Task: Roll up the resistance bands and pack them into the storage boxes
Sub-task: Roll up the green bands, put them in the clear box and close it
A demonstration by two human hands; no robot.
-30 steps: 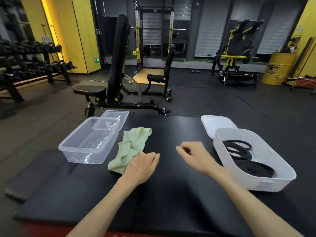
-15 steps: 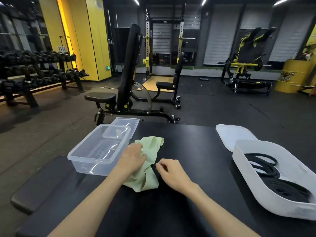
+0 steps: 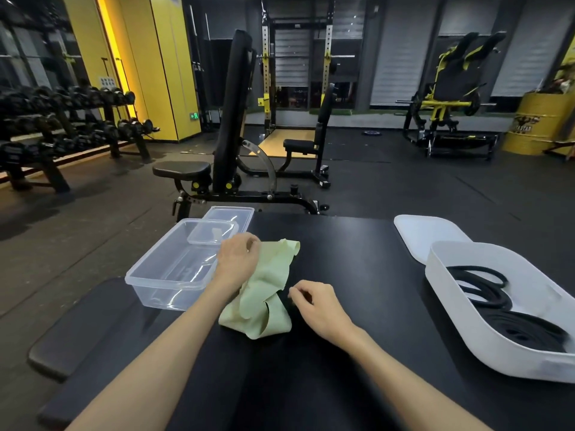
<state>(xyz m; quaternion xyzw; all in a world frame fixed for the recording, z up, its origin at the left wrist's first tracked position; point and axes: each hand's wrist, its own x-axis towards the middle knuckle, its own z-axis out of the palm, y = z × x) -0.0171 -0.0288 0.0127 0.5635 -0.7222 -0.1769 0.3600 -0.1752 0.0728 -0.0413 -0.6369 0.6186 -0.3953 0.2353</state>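
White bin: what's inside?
Black bands, looped and coiled, lie on its floor. The white bin has a near wall that hides the floor beside it, so anything there is unseen.

Ambient light is dim. The brightest source is a warm vertical light strip [image 3: 116, 57] at upper left; it lays an orange glow along the floor [image 3: 93, 213] beneath the dumbbell rack [image 3: 62, 126]. The clear box [image 3: 146, 287] carries white glints on its base. The black bench [image 3: 357, 259] shows a faint sheen. Wide-angle distortion bows verticals at both edges and stretches the white bin [image 3: 460, 321]. The far background is slightly soft.
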